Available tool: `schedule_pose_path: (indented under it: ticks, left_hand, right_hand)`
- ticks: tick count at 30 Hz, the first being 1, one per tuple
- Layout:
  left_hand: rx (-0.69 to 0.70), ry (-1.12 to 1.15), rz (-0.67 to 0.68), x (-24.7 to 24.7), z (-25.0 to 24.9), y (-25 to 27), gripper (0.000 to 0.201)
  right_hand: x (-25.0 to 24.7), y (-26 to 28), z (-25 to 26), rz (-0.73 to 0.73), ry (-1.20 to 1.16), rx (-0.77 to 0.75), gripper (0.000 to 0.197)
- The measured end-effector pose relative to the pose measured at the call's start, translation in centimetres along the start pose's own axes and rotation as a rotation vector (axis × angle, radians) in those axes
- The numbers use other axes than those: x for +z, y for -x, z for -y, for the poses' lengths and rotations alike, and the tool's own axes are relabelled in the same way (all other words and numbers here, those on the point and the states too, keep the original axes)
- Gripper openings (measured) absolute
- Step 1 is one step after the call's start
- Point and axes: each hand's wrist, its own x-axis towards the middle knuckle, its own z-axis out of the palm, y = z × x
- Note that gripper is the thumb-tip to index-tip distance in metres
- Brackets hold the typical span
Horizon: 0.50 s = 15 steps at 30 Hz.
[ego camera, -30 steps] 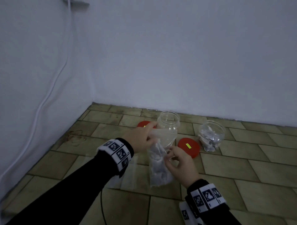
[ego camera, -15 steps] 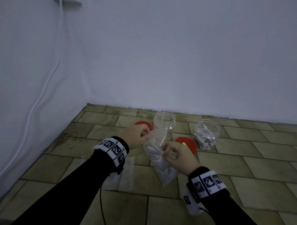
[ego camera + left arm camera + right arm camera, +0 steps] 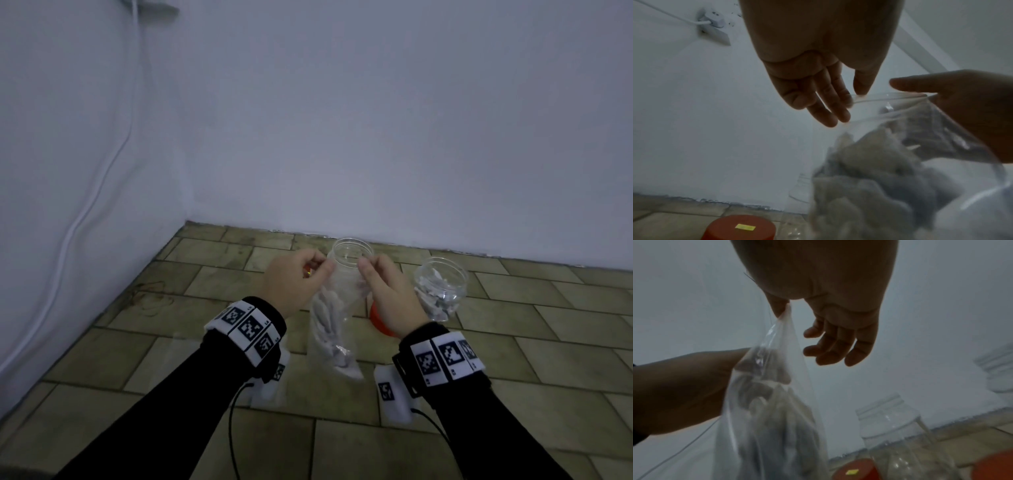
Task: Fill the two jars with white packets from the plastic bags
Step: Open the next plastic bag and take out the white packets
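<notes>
Left hand: our left hand (image 3: pixel 297 283) pinches the near-left corner of the mouth of the clear plastic bag of white packets (image 3: pixel 333 329); thumb meets fingertip on the film, the other fingers (image 3: pixel 824 104) hang loose.
Right hand: our right hand (image 3: pixel 387 291) pinches the opposite corner in the same way.
Bag: it hangs between our hands, lifted in front of the empty clear plastic jar (image 3: pixel 352 255).
Second jar: the round clear jar (image 3: pixel 440 291) to the right already holds white packets.
Method: we judge it best to spread the mouth wide, centre it over the empty jar's rim, then tip slowly so no packets spill.
Lids: red round lids (image 3: pixel 740 227) lie on the tiled floor (image 3: pixel 513 377); one carries a small yellow sticker, no text legible.
Wristbands: black-and-white square marker patterns only.
</notes>
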Motion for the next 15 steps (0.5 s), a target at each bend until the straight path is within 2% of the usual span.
schedule_pose_path:
  ticks: [2,4,6,8,12,15]
  left_hand:
    - [0.034,0.037,-0.022,0.1,-0.8,0.3,0.013]
    - [0.058,0.059,-0.020,0.2,-1.4,0.4,0.008]
    - [0.046,0.102,-0.010,0.4,-1.4,0.4,0.003]
    - [0.007,0.195,0.036,0.7,-1.2,0.4,0.012]
    - [-0.020,0.269,0.107,0.9,-0.8,1.3,0.018]
    - [-0.032,0.236,0.176,0.9,-0.6,2.0,0.014]
  right_hand:
    - [0.0,-0.2,0.8,-0.001,0.059,0.001,0.027]
    - [0.0,-0.2,1.2,0.044,0.132,0.014,0.028]
    - [0.2,-0.1,1.2,0.079,0.112,0.022,0.025]
    - [0.5,0.0,1.0,0.109,0.093,0.037,0.020]
    - [0.8,-0.2,0.3,0.027,-0.044,0.170,0.023]
    - [1.1,0.0,0.1,0.021,-0.019,0.212,0.020]
